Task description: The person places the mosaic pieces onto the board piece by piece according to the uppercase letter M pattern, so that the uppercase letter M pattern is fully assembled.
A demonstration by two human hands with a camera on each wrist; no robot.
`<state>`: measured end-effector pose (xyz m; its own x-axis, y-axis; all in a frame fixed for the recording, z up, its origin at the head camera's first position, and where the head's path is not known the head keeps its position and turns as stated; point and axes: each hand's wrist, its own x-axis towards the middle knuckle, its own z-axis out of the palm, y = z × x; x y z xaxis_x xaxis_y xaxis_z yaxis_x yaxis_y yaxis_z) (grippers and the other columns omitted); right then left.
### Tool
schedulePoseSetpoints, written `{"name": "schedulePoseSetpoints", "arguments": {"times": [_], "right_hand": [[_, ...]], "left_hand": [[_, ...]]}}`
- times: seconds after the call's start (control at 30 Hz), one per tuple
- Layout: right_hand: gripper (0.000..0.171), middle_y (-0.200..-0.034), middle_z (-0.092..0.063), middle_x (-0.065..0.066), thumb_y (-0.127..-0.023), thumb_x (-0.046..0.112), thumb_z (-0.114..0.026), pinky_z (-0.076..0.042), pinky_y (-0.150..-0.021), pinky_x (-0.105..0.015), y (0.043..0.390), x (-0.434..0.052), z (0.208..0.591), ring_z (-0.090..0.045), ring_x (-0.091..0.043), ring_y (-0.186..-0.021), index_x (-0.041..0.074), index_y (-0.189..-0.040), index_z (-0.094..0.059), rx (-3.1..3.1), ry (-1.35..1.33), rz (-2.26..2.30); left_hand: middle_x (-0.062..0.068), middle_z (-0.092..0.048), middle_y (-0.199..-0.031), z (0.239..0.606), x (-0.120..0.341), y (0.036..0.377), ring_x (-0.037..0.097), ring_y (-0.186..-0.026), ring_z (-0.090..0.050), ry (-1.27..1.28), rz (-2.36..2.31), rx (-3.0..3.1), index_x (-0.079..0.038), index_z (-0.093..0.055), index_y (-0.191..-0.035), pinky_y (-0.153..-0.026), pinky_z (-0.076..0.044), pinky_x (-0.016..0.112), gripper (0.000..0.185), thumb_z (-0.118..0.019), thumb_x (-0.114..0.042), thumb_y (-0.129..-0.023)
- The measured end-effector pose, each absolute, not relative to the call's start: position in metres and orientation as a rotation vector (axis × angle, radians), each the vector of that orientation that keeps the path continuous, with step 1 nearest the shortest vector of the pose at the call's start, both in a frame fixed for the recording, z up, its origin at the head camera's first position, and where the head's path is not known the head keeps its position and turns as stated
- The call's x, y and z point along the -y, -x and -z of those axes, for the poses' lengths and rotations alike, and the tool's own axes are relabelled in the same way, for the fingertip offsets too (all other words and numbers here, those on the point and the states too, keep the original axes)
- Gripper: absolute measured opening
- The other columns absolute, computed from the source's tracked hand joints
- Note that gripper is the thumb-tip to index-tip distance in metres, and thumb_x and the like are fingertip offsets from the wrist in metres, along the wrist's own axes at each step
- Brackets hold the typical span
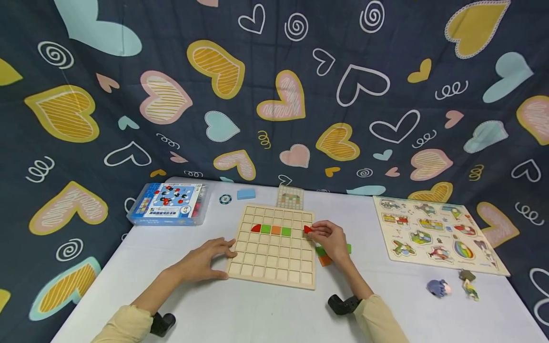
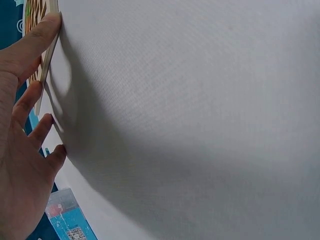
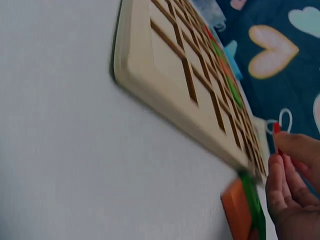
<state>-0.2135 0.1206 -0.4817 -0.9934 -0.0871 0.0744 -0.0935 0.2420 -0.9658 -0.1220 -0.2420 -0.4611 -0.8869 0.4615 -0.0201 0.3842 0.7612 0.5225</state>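
Observation:
A wooden grid board lies on the white table. In one of its upper rows sit a red rounded tile, a green tile, an orange tile and another green tile. My left hand steadies the board's left edge, thumb and fingers spread along it. Over the right end of that row, my right hand pinches a red tile between thumb and fingertips. Loose green and orange tiles lie partly under this hand, beside the board's right edge.
Behind the board a small pattern card touches its far edge. A plastic box, a round chip and a blue block stand back left. Rightward are a picture puzzle board and two small figurines.

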Motion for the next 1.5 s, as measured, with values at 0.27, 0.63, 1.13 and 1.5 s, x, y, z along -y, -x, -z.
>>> {"name": "schedulePoseSetpoints", "arguments": {"times": [0.27, 0.63, 1.13, 1.5], "right_hand": [[0.020, -0.085, -0.071, -0.012, -0.076, -0.002, -0.077, -0.055, -0.066, -0.019, 0.212, -0.099, 0.482, -0.068, -0.019, -0.076, -0.002, -0.093, -0.068, 2.514, -0.174, -1.781], [0.020, -0.083, -0.070, -0.014, -0.073, -0.007, -0.078, -0.053, -0.062, -0.019, 0.211, -0.087, 0.482, -0.066, -0.019, -0.072, -0.003, -0.089, -0.068, 2.560, -0.305, -1.542], [0.026, -0.088, -0.070, -0.019, -0.070, -0.016, -0.075, -0.057, -0.067, -0.022, 0.214, -0.086, 0.481, -0.069, -0.029, -0.080, -0.008, -0.093, -0.066, 2.497, -0.388, -1.697], [0.027, -0.092, -0.071, -0.020, -0.073, -0.011, -0.076, -0.057, -0.073, -0.027, 0.213, -0.103, 0.469, -0.070, -0.031, -0.084, -0.006, -0.098, -0.067, 2.508, -0.249, -1.813]], "left_hand": [[0.007, -0.043, -0.148, 0.463, 0.242, 0.122, 0.041, -0.135, -0.033, -0.677, -0.793, -2.800, -0.022, -0.066, -0.115, -0.099, -0.035, 0.065, 0.045, -0.081, -0.034, -0.074], [0.007, -0.043, -0.147, 0.464, 0.243, 0.122, 0.041, -0.135, -0.033, -0.693, -0.805, -2.806, -0.022, -0.066, -0.115, -0.100, -0.036, 0.064, 0.046, -0.081, -0.035, -0.074], [0.008, -0.044, -0.147, 0.463, 0.242, 0.123, 0.041, -0.135, -0.033, -0.700, -0.791, -2.816, -0.022, -0.066, -0.115, -0.100, -0.035, 0.065, 0.046, -0.081, -0.034, -0.074], [0.007, -0.043, -0.147, 0.462, 0.242, 0.123, 0.040, -0.135, -0.033, -0.685, -0.793, -2.807, -0.022, -0.066, -0.116, -0.101, -0.035, 0.063, 0.046, -0.081, -0.034, -0.074]]}}
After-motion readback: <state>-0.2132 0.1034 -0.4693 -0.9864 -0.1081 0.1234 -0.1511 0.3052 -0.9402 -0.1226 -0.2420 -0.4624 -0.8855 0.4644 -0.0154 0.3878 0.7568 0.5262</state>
